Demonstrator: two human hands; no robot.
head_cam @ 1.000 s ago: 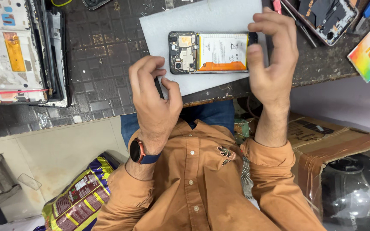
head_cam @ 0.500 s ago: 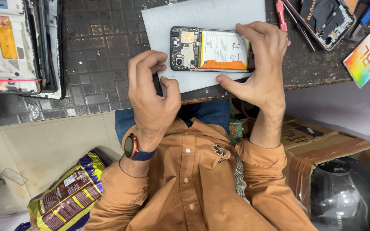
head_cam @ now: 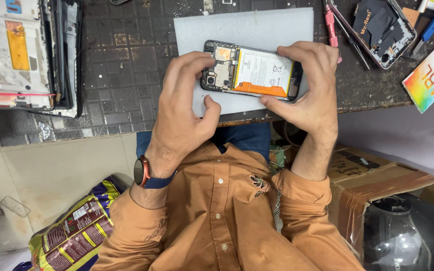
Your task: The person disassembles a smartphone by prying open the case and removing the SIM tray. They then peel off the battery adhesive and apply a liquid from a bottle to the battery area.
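Near: orange shirt, watch on the left wrist. Left hand lay curled at the camera end of the phone, fingertips on the exposed board, thumb on the pad; whether it pinched a tool could not be told. Right hand pinched the other end, fingers over the top edge, thumb under the near edge.

Phone lay back-off, battery and orange strip up, on a grey foam pad at the near edge of the surface.

Risks, judged:
- Pad overhung the surface's edge; a hard push by either hand could tip the phone toward the lap.
- Fingertips on the bare board could strain a connector or flex.
- Pressure on the battery could dent it.

Far: opened frames at left, red-handled tool, another opened phone, colourful card at right; a sweeping elbow could knock these.
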